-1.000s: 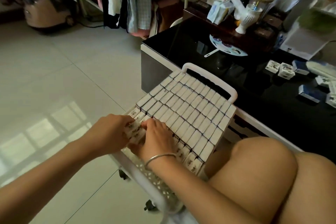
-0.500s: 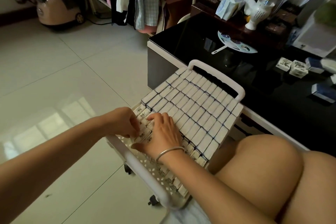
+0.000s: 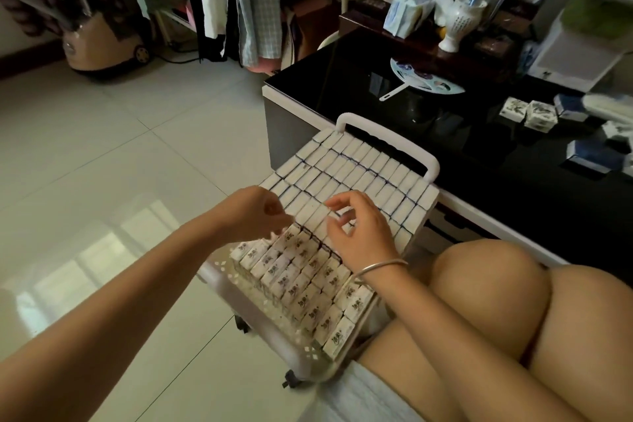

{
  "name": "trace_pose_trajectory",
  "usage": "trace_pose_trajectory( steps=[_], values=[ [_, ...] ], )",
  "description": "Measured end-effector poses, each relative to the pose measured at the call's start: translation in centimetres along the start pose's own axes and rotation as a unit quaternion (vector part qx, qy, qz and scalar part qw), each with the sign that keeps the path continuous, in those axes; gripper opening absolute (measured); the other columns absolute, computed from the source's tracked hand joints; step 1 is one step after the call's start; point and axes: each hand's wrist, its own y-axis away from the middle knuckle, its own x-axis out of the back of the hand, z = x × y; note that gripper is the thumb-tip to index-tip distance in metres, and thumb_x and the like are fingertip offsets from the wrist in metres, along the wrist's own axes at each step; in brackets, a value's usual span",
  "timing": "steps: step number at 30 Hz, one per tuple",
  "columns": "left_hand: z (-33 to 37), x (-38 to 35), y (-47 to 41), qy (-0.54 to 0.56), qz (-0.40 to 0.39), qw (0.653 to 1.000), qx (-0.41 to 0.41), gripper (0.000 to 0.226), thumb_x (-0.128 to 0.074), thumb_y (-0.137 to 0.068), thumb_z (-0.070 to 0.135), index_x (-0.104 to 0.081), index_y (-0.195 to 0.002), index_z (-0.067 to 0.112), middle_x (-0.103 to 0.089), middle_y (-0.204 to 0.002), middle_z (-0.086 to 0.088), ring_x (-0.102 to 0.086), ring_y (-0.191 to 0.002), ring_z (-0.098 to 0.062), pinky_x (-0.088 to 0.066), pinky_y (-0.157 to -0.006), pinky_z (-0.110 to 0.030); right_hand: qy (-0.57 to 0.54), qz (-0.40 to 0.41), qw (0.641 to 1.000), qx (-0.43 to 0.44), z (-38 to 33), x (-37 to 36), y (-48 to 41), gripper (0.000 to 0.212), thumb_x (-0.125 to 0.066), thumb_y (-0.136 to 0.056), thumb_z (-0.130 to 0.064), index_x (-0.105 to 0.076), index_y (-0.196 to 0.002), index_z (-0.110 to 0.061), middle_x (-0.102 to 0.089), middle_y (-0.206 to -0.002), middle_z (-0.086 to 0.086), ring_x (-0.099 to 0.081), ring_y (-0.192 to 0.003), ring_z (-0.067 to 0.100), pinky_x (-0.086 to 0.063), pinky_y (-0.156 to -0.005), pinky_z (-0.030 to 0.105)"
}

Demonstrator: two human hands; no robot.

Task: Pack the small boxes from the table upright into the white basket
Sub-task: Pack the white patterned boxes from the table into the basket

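The white basket [image 3: 387, 135] stands on wheels between my knees and the black table, packed with rows of small white boxes [image 3: 356, 171] standing upright. Nearer me, several boxes with printed faces [image 3: 301, 277] fill the front rows. My left hand [image 3: 255, 214] hovers just above the left middle of the boxes, fingers loosely curled, holding nothing. My right hand [image 3: 359, 229], with a silver bangle on the wrist, hovers beside it with relaxed, spread fingers, also empty. More small boxes [image 3: 527, 111] lie loose on the table at the right.
The black glass table [image 3: 342, 86] carries a round hand fan [image 3: 426, 79], a white vase [image 3: 459, 22], tissue packs and dark wooden boxes at the back. My bare knees [image 3: 489, 295] press against the basket's right side. Clothes hang at the far left above a tiled floor.
Both hands have lifted off the boxes they were pressing at the basket's left front and now hover apart above them. The printed front rows are uncovered.
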Motion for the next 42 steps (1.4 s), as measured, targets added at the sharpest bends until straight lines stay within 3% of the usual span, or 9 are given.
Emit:
trace_pose_trajectory(
  steps=[6,10,13,18,21,26,33,37,42],
  values=[
    [11.2,-5.8,-3.9,0.16,-0.009,0.979,-0.124,0.012,-0.058,-0.095,0.019,-0.066,-0.094,0.012,-0.072,-0.084,0.002,-0.066,-0.069,-0.006,-0.048,-0.057,-0.012,0.003,0.082,0.996,-0.03,4.2,8.5,-1.2,0.022,-0.061,-0.083,-0.01,-0.061,-0.088,-0.032,-0.06,-0.097,-0.01,-0.059,-0.077,0.007,-0.052,-0.07,0.031],
    [20.2,-10.7,-7.7,0.192,0.007,0.959,-0.206,0.008,-0.058,-0.092,0.013,-0.064,-0.086,0.014,-0.069,-0.074,0.003,-0.066,-0.068,-0.011,-0.055,-0.069,-0.029,0.038,0.183,0.979,-0.077,9.0,17.6,-0.8,0.019,-0.061,-0.084,-0.008,-0.066,-0.089,-0.025,-0.064,-0.095,-0.005,-0.06,-0.077,0.007,-0.054,-0.073,0.031],
    [26.1,-14.1,-10.0,0.157,-0.007,0.956,-0.249,0.012,-0.057,-0.09,0.011,-0.063,-0.087,0.021,-0.067,-0.072,0.011,-0.062,-0.065,0.0,-0.05,-0.066,-0.02,0.061,0.239,0.96,-0.129,13.3,24.2,0.6,0.017,-0.061,-0.086,-0.006,-0.066,-0.091,-0.022,-0.065,-0.097,-0.005,-0.06,-0.076,0.004,-0.052,-0.071,0.025],
    [33.8,-21.3,-13.7,0.144,-0.079,0.949,-0.27,0.02,-0.057,-0.086,0.012,-0.064,-0.087,0.03,-0.073,-0.083,0.006,-0.067,-0.074,-0.011,-0.057,-0.077,-0.036,0.082,0.299,0.921,-0.236,22.5,32.0,4.3,0.023,-0.063,-0.083,-0.004,-0.061,-0.097,-0.022,-0.065,-0.097,0.0,-0.062,-0.078,0.012,-0.053,-0.08,0.037],
    [37.5,-24.8,-16.1,0.091,-0.086,0.947,-0.297,0.022,-0.056,-0.088,0.015,-0.066,-0.102,0.028,-0.07,-0.1,0.003,-0.066,-0.091,-0.013,-0.055,-0.085,-0.035,0.115,0.272,0.908,-0.297,27.1,35.5,5.4,0.034,-0.064,-0.084,-0.01,-0.058,-0.116,-0.022,-0.059,-0.119,0.003,-0.061,-0.099,0.016,-0.049,-0.089,0.033],
    [44.7,-27.2,-21.9,-0.063,0.001,0.924,-0.377,0.05,-0.056,-0.09,0.017,-0.045,-0.139,0.019,-0.045,-0.141,-0.002,-0.044,-0.129,-0.019,-0.041,-0.107,-0.036,0.233,0.253,0.888,-0.305,32.5,41.7,4.2,0.062,-0.063,-0.085,-0.018,-0.039,-0.142,-0.021,-0.031,-0.149,0.004,-0.032,-0.136,0.023,-0.034,-0.106,0.035],
    [52.2,-28.6,-31.5,-0.288,0.072,0.861,-0.412,0.098,-0.053,-0.088,0.052,0.006,-0.155,0.011,0.004,-0.164,-0.006,0.002,-0.151,-0.019,0.008,-0.121,-0.046,0.422,0.143,0.821,-0.357,38.8,48.5,1.6,0.077,-0.045,-0.092,-0.052,-0.004,-0.152,-0.028,0.009,-0.16,0.006,0.013,-0.146,0.028,-0.012,-0.117,0.044],
    [52.5,-29.0,-33.9,-0.316,0.044,0.865,-0.388,0.087,-0.047,-0.089,0.058,-0.01,-0.155,0.014,-0.001,-0.164,-0.005,0.009,-0.15,-0.021,0.013,-0.119,-0.051,0.392,0.095,0.832,-0.38,40.0,48.9,0.8,0.068,-0.034,-0.097,-0.05,-0.002,-0.152,-0.028,0.007,-0.161,0.004,0.013,-0.146,0.026,-0.008,-0.119,0.043],
    [50.2,-28.6,-32.3,-0.225,0.072,0.86,-0.453,0.057,-0.057,-0.086,0.041,-0.046,-0.135,0.014,-0.014,-0.163,-0.006,0.003,-0.151,-0.024,0.005,-0.121,-0.046,0.352,0.139,0.903,-0.205,37.4,45.3,1.4,0.051,-0.061,-0.088,-0.033,-0.047,-0.136,-0.019,-0.035,-0.147,0.006,-0.02,-0.14,0.027,-0.029,-0.112,0.044]
  ],
)
